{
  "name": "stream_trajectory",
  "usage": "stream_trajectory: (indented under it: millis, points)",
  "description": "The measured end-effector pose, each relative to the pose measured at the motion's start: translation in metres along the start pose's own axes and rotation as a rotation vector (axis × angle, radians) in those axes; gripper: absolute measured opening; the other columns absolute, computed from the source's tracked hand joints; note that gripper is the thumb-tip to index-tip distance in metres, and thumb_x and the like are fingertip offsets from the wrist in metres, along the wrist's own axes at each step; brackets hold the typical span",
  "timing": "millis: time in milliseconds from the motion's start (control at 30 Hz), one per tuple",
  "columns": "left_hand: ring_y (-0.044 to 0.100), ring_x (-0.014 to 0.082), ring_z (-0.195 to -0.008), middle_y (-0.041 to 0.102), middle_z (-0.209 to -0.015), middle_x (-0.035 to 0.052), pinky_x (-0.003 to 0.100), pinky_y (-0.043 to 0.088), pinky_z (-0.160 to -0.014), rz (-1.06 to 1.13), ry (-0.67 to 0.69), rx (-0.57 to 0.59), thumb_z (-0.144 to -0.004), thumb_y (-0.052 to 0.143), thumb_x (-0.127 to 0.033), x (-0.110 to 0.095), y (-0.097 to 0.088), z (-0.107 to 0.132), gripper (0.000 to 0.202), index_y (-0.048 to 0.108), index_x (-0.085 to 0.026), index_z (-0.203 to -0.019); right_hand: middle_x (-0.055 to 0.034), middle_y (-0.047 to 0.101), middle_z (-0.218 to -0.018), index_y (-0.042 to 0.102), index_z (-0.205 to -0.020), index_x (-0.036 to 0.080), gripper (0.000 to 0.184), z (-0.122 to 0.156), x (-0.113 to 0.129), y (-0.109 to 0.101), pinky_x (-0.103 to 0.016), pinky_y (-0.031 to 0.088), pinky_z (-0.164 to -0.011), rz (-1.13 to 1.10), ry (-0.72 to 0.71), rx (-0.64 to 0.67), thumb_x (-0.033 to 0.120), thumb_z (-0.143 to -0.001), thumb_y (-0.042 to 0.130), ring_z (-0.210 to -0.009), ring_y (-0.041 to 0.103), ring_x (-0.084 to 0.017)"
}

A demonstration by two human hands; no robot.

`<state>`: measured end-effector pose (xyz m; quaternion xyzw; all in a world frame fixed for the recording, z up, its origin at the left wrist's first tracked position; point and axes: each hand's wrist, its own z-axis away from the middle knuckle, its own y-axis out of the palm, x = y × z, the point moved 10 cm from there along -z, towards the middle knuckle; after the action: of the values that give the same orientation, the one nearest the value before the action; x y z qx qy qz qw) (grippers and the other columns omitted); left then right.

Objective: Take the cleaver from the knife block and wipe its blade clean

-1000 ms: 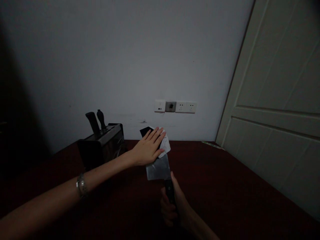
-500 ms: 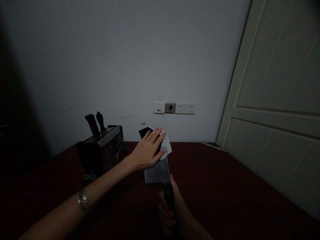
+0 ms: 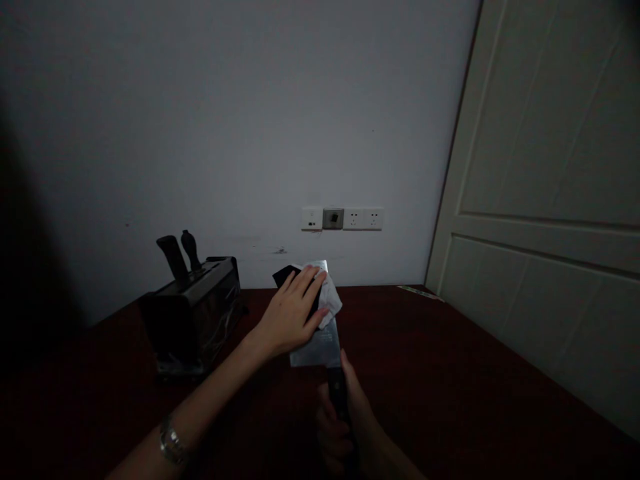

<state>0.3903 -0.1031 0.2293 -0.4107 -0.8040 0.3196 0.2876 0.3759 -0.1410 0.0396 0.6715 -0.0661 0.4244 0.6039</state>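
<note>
Your right hand (image 3: 343,427) has its fingers wrapped tight round the black handle of the cleaver (image 3: 323,348), thumb along the top, blade pointing away to 12 o'clock above the dark red worktop (image 3: 450,387). Your left hand (image 3: 293,313) lies flat across the blade, fingers stretched out and close together, pressing a white cloth (image 3: 331,298) onto the steel. Something black (image 3: 283,275) peeks out past your fingertips; what it is, you can't tell in this light.

At 9 o'clock from the left hand stands the knife block (image 3: 193,317), two dark handles (image 3: 173,257) sticking up from its slots, and your left forearm passes just beside it.

At 3 o'clock a broad run of worktop stretches from the cleaver to the door (image 3: 550,200). At 12 o'clock the worktop's far edge meets the wall below the sockets (image 3: 343,219), close behind the blade tip.
</note>
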Motion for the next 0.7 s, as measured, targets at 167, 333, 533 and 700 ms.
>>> stream_trajectory:
  millis: [167,333,533,700]
  points:
    - [0.017,0.0234,-0.136,0.024,-0.147,0.0131,0.045,0.018,-0.110,-0.006,0.001,0.012,-0.090,0.034,-0.043,0.007,-0.002,-0.005,0.059,0.022,-0.013,-0.140,0.0030,0.029,-0.024,0.039,-0.034,0.018,0.086,0.001,-0.005,-0.002,-0.022,0.032,-0.025,-0.002,0.026,-0.057,0.075,-0.071,-0.014,-0.018,0.027,-0.008]
    - [0.013,0.0228,-0.137,0.018,-0.149,0.0120,0.044,0.016,-0.111,-0.019,0.077,0.073,-0.091,0.032,-0.045,-0.009,0.002,0.005,0.062,0.017,-0.014,-0.142,0.0034,0.027,-0.023,0.038,-0.034,0.018,0.084,0.006,0.002,-0.002,-0.021,0.030,-0.023,-0.026,-0.015,-0.123,0.070,-0.076,-0.012,-0.017,0.024,-0.008]
    - [0.005,0.0219,-0.138,0.008,-0.150,0.0118,0.042,0.014,-0.111,-0.130,0.017,0.080,-0.092,0.027,-0.045,0.007,0.009,-0.001,0.063,0.011,-0.011,-0.143,0.0036,0.029,-0.023,0.036,-0.034,0.018,0.083,-0.001,-0.008,-0.010,-0.022,0.031,-0.023,0.037,0.033,-0.103,0.079,-0.068,-0.011,-0.016,0.026,-0.008]
    - [-0.001,0.0237,-0.138,0.004,-0.151,0.0119,0.041,0.011,-0.111,-0.176,0.068,0.105,-0.092,0.026,-0.047,-0.011,0.010,0.003,0.066,0.008,-0.011,-0.144,0.0038,0.029,-0.023,0.037,-0.034,0.018,0.084,0.000,0.008,-0.009,-0.023,0.033,-0.024,0.042,-0.036,-0.031,0.077,-0.070,-0.011,-0.016,0.026,-0.008]
